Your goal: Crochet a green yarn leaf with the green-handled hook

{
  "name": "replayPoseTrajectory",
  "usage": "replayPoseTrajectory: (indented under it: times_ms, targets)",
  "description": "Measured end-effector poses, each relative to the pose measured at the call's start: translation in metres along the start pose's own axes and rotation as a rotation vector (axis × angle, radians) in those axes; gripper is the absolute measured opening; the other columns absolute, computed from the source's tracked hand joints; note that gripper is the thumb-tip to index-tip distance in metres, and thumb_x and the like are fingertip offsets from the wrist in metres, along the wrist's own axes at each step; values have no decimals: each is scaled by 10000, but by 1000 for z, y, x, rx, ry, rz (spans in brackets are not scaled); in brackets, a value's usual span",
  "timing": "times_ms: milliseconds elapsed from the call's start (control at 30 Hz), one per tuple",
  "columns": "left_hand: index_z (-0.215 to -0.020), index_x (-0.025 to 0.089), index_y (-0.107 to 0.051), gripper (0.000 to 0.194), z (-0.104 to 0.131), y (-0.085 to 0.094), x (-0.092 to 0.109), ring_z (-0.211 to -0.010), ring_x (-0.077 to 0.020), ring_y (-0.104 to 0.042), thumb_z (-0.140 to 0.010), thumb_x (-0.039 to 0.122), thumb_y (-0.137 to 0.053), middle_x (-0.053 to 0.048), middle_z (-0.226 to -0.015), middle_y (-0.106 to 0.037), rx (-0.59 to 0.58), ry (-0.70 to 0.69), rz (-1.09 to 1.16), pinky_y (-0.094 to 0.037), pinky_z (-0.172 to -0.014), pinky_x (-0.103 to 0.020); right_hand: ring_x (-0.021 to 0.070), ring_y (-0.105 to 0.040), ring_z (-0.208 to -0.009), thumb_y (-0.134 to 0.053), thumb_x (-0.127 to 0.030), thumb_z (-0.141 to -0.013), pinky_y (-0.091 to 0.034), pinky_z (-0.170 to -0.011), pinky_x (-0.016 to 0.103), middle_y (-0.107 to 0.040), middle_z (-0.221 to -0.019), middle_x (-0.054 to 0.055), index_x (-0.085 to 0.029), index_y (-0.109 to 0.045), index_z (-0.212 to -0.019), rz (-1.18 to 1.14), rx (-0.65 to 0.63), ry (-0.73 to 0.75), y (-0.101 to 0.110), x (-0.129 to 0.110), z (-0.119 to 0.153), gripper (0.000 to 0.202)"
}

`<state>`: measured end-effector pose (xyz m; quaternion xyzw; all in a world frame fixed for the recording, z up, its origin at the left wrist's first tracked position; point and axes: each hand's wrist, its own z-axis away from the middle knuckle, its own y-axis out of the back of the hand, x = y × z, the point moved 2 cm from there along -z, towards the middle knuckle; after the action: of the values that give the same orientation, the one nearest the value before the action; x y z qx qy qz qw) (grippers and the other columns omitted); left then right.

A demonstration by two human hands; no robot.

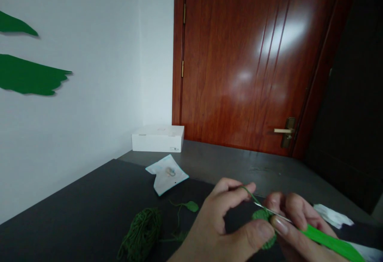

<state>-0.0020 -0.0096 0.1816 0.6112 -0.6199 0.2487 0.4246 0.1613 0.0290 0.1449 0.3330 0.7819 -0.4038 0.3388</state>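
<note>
My left hand (223, 218) pinches a small green crochet piece (259, 215) between thumb and fingers, and a strand of green yarn (249, 192) runs over its raised index finger. Shut around a crochet hook with a bright green handle (329, 241) is my right hand (295, 214). The hook's metal tip lies at the top of the crochet piece, by the strand. My fingers partly cover the piece. To the left of my hands lies a skein of dark green yarn (142, 230). A small green leaf-shaped piece (192, 206) with a thin tail rests beside it.
On the dark table (89, 206) a white and blue packet (163, 180) holds a small item I cannot make out. A white box (157, 141) stands behind it by the wall. Crumpled white material (333, 215) lies at right. A brown door (233, 62) rises behind.
</note>
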Motion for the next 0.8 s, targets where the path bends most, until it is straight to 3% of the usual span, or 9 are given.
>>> replayPoseTrajectory:
  times_ms: [100,233,333,467,533,700,800]
  targets:
    - [-1198,139,-626,514,-4,-7,-3,-821,-161,-563,-700,236,-716,-38,-898,-574,9,212,223,-463,-796,-328,163,-607,-726,-742,-151,-740,-546,-697,292,-627,-735,-9,-227,-538,-635,4,-14,6,-3,3,0,241]
    - [-1176,119,-635,512,-5,-5,0,-711,-102,-499,-678,208,-719,10,-793,-556,-17,346,376,-435,-748,-287,186,-574,-714,-741,-286,-744,-518,-651,300,-615,-733,8,-234,-567,-662,67,-25,32,-2,-1,0,199]
    - [-1180,146,-640,528,-3,-1,-1,-723,-106,-512,-664,201,-739,14,-799,-582,-25,399,337,-428,-759,-283,212,-547,-705,-549,-469,-864,-492,-621,324,-603,-726,42,-233,-638,-726,154,-90,129,4,-4,3,288]
    - [-977,152,-731,350,-3,0,-4,-778,-144,-550,-637,225,-770,-12,-836,-625,-10,440,167,-432,-804,-309,181,-498,-636,-436,-430,-942,-457,-578,292,-535,-627,17,-223,-667,-719,197,-89,229,5,-4,6,382]
    - [-899,146,-745,275,-3,0,-4,-844,-171,-562,-638,227,-770,-26,-847,-646,3,456,128,-420,-838,-318,169,-487,-608,-437,-424,-945,-456,-563,283,-519,-611,8,-222,-652,-694,152,-68,192,0,-4,4,387]
    - [-1132,213,-677,487,-4,-4,-6,-740,-119,-519,-657,253,-774,31,-783,-596,-55,469,286,-407,-790,-292,165,-455,-561,-405,-452,-950,-459,-529,276,-464,-549,-3,-229,-575,-598,-17,-25,-71,-14,-8,-5,450]
    - [-1123,218,-685,466,-4,-5,-8,-749,-120,-501,-667,259,-772,22,-797,-589,-105,468,310,-395,-764,-279,169,-434,-536,-391,-448,-950,-458,-523,290,-439,-518,-5,-232,-565,-571,-8,-58,-83,-12,-13,-6,470]
